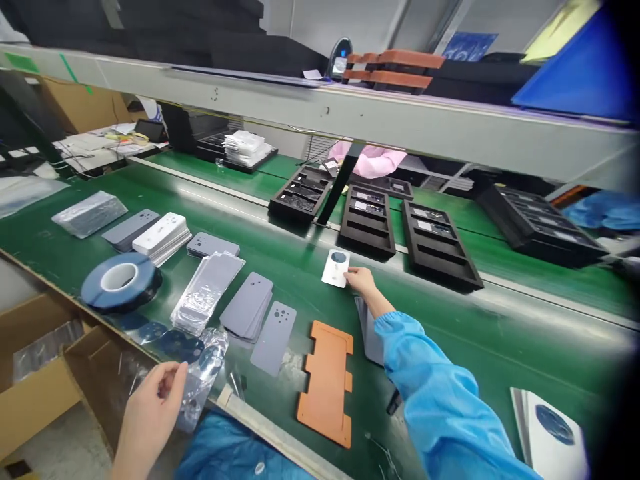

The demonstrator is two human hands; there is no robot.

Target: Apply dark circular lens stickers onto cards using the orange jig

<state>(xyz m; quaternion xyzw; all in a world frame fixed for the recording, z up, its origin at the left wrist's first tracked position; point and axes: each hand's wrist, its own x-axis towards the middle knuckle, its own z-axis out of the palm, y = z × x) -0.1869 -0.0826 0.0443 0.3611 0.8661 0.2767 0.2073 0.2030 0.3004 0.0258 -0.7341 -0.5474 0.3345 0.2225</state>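
Note:
My right hand [363, 281] pinches the lower right edge of a white phone-back-shaped panel [330, 272], which bears a dark blue round sticker [339, 257]. Near the bench's front edge, my left hand [156, 403] has its thumb and forefinger curled together. What they hold, if anything, I cannot make out. Right beside those fingertips, a clear film strip with blue round stickers [205, 373] hangs over the edge. Under my right forearm lie grey panels [367, 333], partly hidden. An orange notched plate [327, 383] lies between my arms.
A blue tape roll [95, 283] lies at left near stacked white panels [170, 230] and grey panels [247, 307]. Black trays [367, 233] line the bench's far side. White panels with stickers [555, 433] are at lower right. A shelf beam [280, 100] crosses above; cardboard boxes [40, 407] stand below left.

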